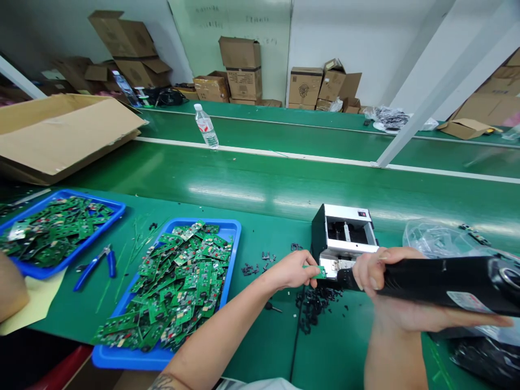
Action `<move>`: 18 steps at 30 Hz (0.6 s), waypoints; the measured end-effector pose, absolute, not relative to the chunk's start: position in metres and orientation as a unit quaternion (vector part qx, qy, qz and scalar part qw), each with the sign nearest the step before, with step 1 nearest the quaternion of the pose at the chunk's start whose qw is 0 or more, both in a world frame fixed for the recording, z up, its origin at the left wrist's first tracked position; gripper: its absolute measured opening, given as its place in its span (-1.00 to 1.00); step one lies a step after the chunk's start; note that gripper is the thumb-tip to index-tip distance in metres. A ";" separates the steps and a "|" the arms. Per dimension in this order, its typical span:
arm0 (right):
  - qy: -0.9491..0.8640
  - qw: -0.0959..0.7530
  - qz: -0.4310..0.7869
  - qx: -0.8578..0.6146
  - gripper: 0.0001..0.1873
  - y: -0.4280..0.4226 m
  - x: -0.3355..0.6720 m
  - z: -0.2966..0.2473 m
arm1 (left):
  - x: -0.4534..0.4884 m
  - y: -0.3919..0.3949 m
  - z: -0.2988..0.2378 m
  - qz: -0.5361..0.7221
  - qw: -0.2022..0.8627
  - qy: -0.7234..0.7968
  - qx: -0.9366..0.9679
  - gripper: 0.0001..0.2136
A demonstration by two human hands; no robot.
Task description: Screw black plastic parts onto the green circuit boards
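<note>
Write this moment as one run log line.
left hand: small green circuit board | right hand: black handheld tool | beside: bench machine

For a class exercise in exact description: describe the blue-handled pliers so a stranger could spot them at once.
On the green workbench, find the leftmost blue tray of circuit boards. Just in front of it lie the pliers, set apart by their spread blue handles.

Blue plastic trays (233, 230): 2, loose green circuit boards (182, 287) in both, too many to count. Circuit board (320, 272) in left hand (290, 271): 1. Black handheld tool (439, 281) in right hand (390, 276): 1. Benchtop machine (343, 233): 1. Blue-handled side cutters (95, 268): 1. Clear plastic water bottles (206, 126): 2. Second person's forearm (12, 287): 1. Cardboard boxes (244, 67): ten or more.
</note>
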State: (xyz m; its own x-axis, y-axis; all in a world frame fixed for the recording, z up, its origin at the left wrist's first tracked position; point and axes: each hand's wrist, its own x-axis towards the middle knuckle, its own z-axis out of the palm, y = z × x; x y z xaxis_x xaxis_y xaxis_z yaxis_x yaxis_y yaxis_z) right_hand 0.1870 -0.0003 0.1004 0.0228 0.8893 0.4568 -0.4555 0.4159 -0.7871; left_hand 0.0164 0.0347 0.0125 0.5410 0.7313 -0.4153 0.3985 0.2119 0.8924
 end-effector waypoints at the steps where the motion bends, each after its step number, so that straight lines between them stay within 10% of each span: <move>1: -0.495 0.682 0.494 -0.214 -0.12 0.001 0.186 0.100 | 0.016 0.035 0.012 0.132 0.628 0.461 0.614 -0.80; 18: -0.503 0.676 0.495 -0.212 -0.12 0.003 0.181 0.096 | 0.016 0.036 0.005 0.129 0.634 0.453 0.613 -0.79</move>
State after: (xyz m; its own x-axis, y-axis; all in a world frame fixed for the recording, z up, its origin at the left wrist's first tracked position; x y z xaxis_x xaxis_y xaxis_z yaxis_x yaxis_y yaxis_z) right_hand 0.1810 0.0031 0.0963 0.0031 0.8830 0.4693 -0.4558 0.4190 -0.7853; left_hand 0.0164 0.0361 0.0050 0.5567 0.7193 -0.4154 0.3907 0.2145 0.8951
